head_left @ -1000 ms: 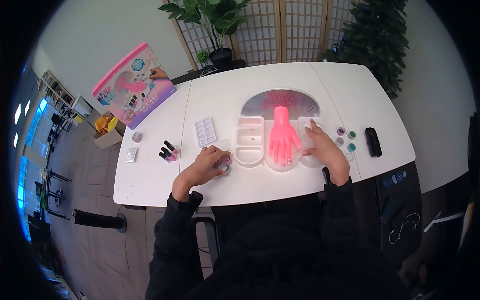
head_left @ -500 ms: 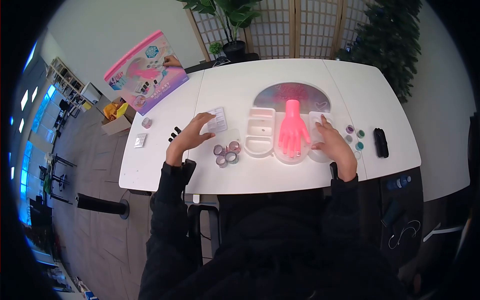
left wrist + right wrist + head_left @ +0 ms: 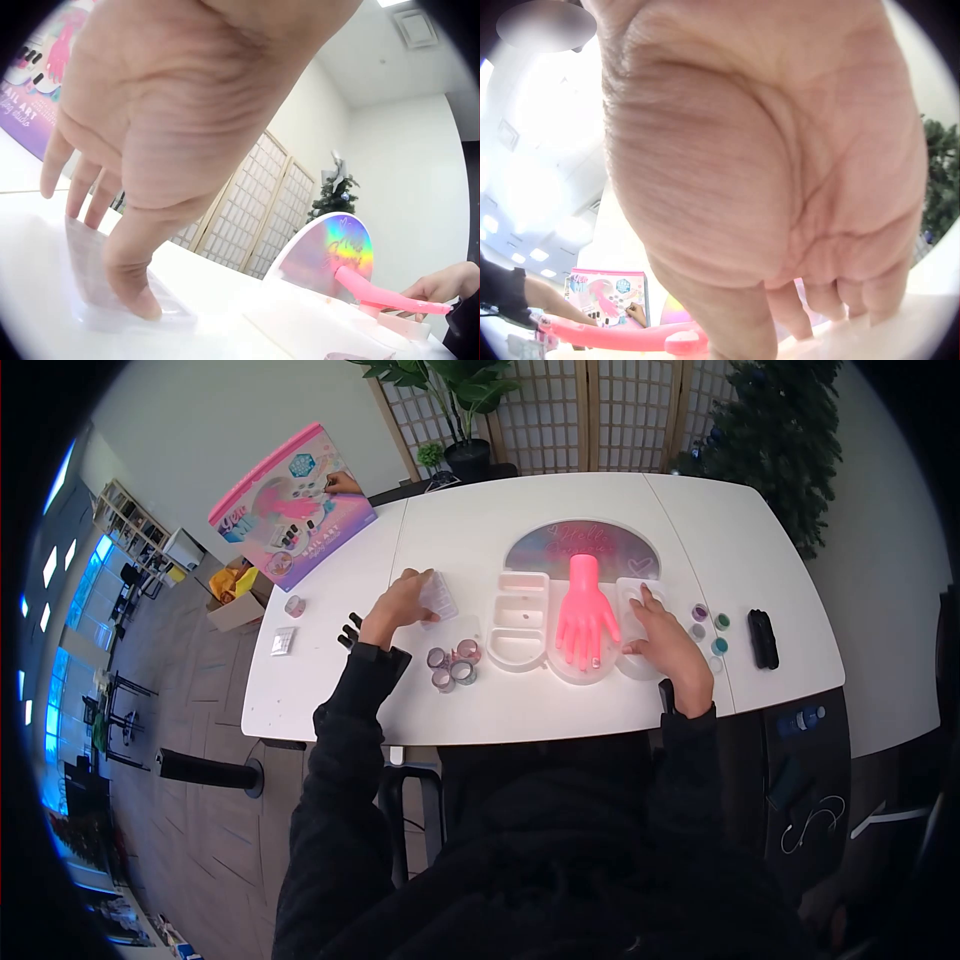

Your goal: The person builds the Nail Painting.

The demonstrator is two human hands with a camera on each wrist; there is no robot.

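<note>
My left hand (image 3: 400, 602) grips a clear plastic tray with small compartments (image 3: 440, 598), thumb along the near side and fingers at the far edge. The left wrist view shows the same tray (image 3: 88, 262) tilted up between thumb and fingers. My right hand (image 3: 675, 650) rests, fingers spread and relaxed, on the white side tray (image 3: 638, 668) of the nail set. Beside it a pink model hand (image 3: 586, 618) lies fingers toward me on the white base. A white three-section tray (image 3: 518, 652) forms the left side of the set.
Several small glitter pots (image 3: 463, 673) stand together near my left forearm. Black-capped polish bottles (image 3: 350, 630) lie partly behind my left hand. More pots (image 3: 720, 646) and a black case (image 3: 762, 639) are at right. The pink box (image 3: 295, 510) stands at back left.
My left hand has let go of the glitter pots, moved up and left to the clear tray, and taken hold of it. The right hand stays on the side tray. The head view has shifted.
</note>
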